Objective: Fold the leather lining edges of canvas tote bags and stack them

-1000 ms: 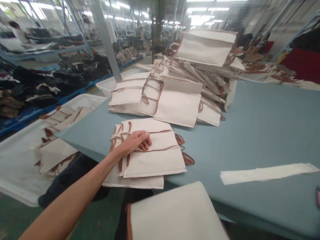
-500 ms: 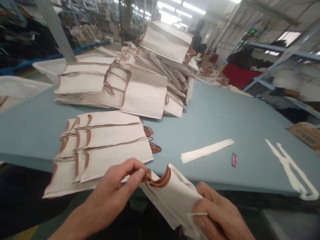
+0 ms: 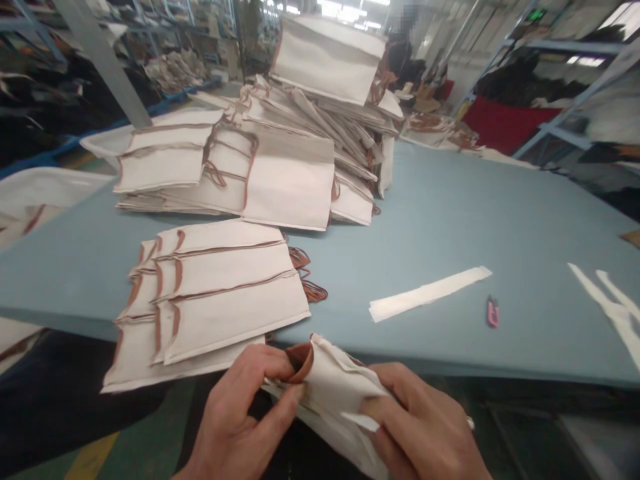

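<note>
A cream canvas bag [image 3: 333, 387] with brown trim is bunched up at the near table edge, held between both hands. My left hand [image 3: 245, 413] pinches its brown-edged corner with thumb and fingers. My right hand [image 3: 425, 427] grips the cloth on the other side, fingers closed over it. Just beyond lies a fanned stack of flat cream bags [image 3: 210, 300] with brown edging, overhanging the blue table [image 3: 450, 220].
A tall heap of the same bags [image 3: 300, 133] fills the far left of the table. A cream fabric strip [image 3: 430, 293] and a small pink cutter [image 3: 493, 311] lie to the right, more strips [image 3: 613, 307] at the far right. White bins [image 3: 30, 193] stand left. Another person is far behind.
My left hand left the fanned stack and joined the right on a bag at the table edge. Over the last half second both hands bunched that bag tighter.
</note>
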The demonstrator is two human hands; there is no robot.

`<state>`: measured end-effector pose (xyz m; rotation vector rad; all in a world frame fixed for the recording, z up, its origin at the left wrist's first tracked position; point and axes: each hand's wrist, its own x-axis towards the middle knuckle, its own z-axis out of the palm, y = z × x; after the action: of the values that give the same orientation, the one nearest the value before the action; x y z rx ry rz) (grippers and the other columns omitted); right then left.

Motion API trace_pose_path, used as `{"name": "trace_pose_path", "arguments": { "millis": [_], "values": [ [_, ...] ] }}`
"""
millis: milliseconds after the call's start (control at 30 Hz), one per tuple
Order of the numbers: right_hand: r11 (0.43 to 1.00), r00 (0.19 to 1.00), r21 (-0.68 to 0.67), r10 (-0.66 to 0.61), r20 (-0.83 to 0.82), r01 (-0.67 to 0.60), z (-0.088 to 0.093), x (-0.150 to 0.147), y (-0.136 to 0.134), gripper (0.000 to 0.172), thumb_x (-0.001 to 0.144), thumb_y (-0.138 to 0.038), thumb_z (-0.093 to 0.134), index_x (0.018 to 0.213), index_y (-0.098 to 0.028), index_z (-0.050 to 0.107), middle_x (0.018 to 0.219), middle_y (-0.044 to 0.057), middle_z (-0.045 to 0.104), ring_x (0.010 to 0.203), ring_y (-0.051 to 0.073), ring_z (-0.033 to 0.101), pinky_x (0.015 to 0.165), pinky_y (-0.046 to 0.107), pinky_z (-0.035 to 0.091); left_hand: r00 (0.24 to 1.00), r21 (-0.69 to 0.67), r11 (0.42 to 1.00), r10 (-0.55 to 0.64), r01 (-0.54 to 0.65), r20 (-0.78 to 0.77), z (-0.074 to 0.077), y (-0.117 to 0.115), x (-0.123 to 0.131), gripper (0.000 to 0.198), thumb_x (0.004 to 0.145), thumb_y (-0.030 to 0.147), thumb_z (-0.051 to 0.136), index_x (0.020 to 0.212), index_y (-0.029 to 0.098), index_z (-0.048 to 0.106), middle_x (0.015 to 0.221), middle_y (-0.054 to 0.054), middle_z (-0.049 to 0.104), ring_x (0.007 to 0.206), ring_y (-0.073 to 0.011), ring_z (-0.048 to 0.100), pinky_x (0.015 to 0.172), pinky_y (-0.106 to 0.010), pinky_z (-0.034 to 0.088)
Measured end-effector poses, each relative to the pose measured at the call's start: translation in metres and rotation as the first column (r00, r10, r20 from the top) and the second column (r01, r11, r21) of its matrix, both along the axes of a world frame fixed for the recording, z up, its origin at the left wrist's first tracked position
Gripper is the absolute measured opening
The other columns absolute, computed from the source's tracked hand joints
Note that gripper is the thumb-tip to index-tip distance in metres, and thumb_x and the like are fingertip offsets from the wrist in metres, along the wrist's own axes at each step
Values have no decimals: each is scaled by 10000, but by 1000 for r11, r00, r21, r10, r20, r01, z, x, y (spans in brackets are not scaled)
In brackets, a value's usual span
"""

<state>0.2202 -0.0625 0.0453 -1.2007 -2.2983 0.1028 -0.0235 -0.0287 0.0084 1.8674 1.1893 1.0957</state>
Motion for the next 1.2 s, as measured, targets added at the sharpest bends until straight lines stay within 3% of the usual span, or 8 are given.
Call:
{"name": "trace_pose_path", "arguments": {
  "millis": [100,167,267,333,500,833,1067,1200],
  "values": [
    [985,999,166,-47,24,42,-14,-6,5,262,1013,-111,471,896,-204,687,974,98,767,775,200,689,713,296,565,1000,-157,988,-11,9,-11,2,0,2,155,929,241,699,801,257,612,830,10,689,779,-191,654,739,-274,520],
    [972,998,226,-63,-12,64,-22,-10,7,271,995,-81,476,877,-199,689,968,89,781,766,204,682,720,316,563,998,-331,942,-46,55,34,7,4,5,197,925,321,688,770,241,597,806,-3,668,781,-210,637,738,-292,508],
    [966,999,255,-44,-31,51,-29,-14,7,262,959,-45,504,843,-188,690,947,83,793,763,197,692,712,311,568,955,-614,746,-105,260,277,12,14,6,273,955,483,626,873,225,658,847,-23,680,826,-232,632,745,-302,510],
    [969,1000,247,-10,-18,14,-30,-14,6,262,955,-53,506,831,-183,696,942,85,803,759,194,701,709,306,582,910,-665,651,-99,365,402,12,20,6,351,955,555,619,935,211,690,874,-25,682,829,-224,611,750,-295,505],
    [963,1000,269,-17,-8,19,-30,-7,-3,279,963,-85,483,849,-200,711,1010,61,840,842,197,743,746,295,622,894,-699,602,-58,387,445,8,19,4,380,908,580,708,994,210,711,867,-9,660,812,-200,565,745,-272,475],
    [977,997,214,12,-74,4,-45,-14,-25,410,1047,-115,394,807,-204,714,1029,72,853,886,193,779,760,275,660,920,-714,623,-23,319,391,-7,3,-3,430,898,639,707,942,211,694,859,-1,632,815,-190,534,756,-258,464],
    [984,991,174,-15,-131,38,-41,-19,-22,278,922,-35,489,851,-195,705,1005,76,856,820,191,775,755,267,651,923,-692,662,-1,289,385,-9,1,-2,407,909,605,711,900,199,723,844,-24,688,786,-197,580,732,-262,489],
    [993,966,102,-31,-258,59,-41,-23,-21,222,943,-72,529,866,-197,695,1042,104,841,872,202,774,784,294,657,930,-672,688,-15,276,367,-4,3,2,421,900,620,696,882,201,731,827,-39,709,766,-217,607,714,-280,507]
  ]
}}
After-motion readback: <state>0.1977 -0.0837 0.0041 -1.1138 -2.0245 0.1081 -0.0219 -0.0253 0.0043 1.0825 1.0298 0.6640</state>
